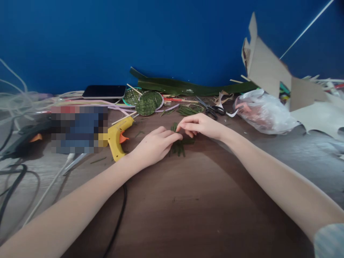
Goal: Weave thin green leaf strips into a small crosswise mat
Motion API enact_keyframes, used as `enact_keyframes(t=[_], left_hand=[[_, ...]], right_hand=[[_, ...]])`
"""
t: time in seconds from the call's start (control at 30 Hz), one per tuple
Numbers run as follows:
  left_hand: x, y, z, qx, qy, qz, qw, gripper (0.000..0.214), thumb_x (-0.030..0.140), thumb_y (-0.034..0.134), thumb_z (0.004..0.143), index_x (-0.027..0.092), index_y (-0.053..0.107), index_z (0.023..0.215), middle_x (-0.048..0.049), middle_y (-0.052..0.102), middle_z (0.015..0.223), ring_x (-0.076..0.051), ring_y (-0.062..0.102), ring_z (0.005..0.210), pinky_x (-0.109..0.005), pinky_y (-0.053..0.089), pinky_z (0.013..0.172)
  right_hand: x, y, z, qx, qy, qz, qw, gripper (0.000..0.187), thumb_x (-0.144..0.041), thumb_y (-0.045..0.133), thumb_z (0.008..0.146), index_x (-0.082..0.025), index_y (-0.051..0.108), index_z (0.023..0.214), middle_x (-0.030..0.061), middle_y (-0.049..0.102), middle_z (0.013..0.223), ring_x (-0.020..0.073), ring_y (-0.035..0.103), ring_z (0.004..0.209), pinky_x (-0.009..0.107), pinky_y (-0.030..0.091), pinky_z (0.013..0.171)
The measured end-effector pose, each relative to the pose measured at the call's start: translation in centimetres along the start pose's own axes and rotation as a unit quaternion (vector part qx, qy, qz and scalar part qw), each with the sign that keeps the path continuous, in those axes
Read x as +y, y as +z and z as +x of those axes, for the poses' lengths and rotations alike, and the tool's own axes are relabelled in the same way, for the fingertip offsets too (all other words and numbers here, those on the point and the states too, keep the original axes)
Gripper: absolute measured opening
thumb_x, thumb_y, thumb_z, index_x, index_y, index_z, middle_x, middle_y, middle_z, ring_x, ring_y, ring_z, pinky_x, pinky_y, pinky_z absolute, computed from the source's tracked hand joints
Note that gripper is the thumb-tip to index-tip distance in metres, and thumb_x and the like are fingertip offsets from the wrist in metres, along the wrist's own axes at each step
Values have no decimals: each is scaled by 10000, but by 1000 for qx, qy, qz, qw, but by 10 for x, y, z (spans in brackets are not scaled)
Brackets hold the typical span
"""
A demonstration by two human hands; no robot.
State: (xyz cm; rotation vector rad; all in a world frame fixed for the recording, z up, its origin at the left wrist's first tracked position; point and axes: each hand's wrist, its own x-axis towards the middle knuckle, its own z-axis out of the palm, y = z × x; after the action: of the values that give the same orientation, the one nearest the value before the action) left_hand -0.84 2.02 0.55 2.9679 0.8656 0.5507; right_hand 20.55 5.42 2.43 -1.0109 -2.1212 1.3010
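Observation:
Several narrow green leaf strips (179, 147) lie crossed over one another on the brown table, in a small woven piece. From the left, my left hand (159, 145) closes its fingers on the strips, thumb and fingertips together at their middle. My right hand (199, 126) comes from the right with bent fingers, thumb and forefinger pinched at the upper end of the strips. Both hands hide much of the piece. Just behind them lies a bundle of cut green strips (189, 109). Black-handled scissors (211, 108) rest beside that bundle.
A yellow glue gun (118, 138) lies left of my left hand, its black cord running toward me. Farther back are round woven green discs (148, 103), a dark tablet or phone (104, 91) and a long leaf (185, 87). At right are a plastic bag (264, 113) and cut cardboard (268, 66).

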Motion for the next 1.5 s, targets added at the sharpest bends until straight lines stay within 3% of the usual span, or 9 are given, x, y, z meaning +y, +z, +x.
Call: enact_keyframes(t=[0.13,0.43,0.7,0.87,1.0,1.17,1.3,1.5], left_hand=[[0,0,0,1,1,-5,1000,264,97,379,880,170,562,1056,-38,663,966,-175,511,816,-294,449,753],[1,0,1,4,-31,-19,999,223,106,403,867,168,545,1026,-51,655,932,-186,555,870,-305,472,767],[3,-3,2,-20,-94,-69,993,225,103,445,831,167,534,1028,-56,621,900,-185,568,925,-322,491,802],[4,-4,3,-21,-107,-89,990,232,86,447,820,175,533,1017,-51,615,921,-177,570,932,-316,492,813],[3,-4,3,-26,-106,-85,990,241,84,447,819,167,535,1027,-56,619,924,-181,565,936,-317,489,815],[1,-3,2,-22,-71,-77,994,229,109,425,851,168,565,1022,-48,648,945,-189,542,901,-329,477,812],[0,-2,3,-25,-56,-84,995,226,111,406,860,164,587,985,-42,665,992,-191,531,904,-331,465,827],[-1,-2,3,-23,-62,-81,995,206,114,423,844,167,594,948,-42,667,962,-185,535,882,-323,463,804]], right_hand=[[-2,-1,0,-10,14,9,1000,265,-380,519,837,-154,613,737,-29,537,535,81,461,523,234,343,529],[-4,0,0,15,36,23,999,145,-303,558,781,-164,573,744,-2,599,608,102,524,565,243,383,536],[-2,-7,-2,11,63,-104,992,115,-279,580,748,-173,562,705,-26,560,577,99,496,546,262,373,577],[-2,-12,-2,4,44,-149,988,227,-382,555,786,-171,623,741,8,612,695,123,509,643,277,365,631],[-5,-15,-2,-12,50,-121,991,191,-298,518,794,-171,655,831,29,654,799,134,545,700,279,396,665],[-6,-20,-3,-38,76,-80,993,157,-183,543,726,-169,655,835,24,653,746,119,545,632,263,418,604],[-4,-20,-4,-60,60,-64,994,237,-99,542,672,-174,655,867,8,648,738,110,555,640,252,423,603],[-1,-14,-2,-54,42,-62,996,170,-260,662,694,-181,635,842,-18,597,672,105,532,612,252,408,574]])
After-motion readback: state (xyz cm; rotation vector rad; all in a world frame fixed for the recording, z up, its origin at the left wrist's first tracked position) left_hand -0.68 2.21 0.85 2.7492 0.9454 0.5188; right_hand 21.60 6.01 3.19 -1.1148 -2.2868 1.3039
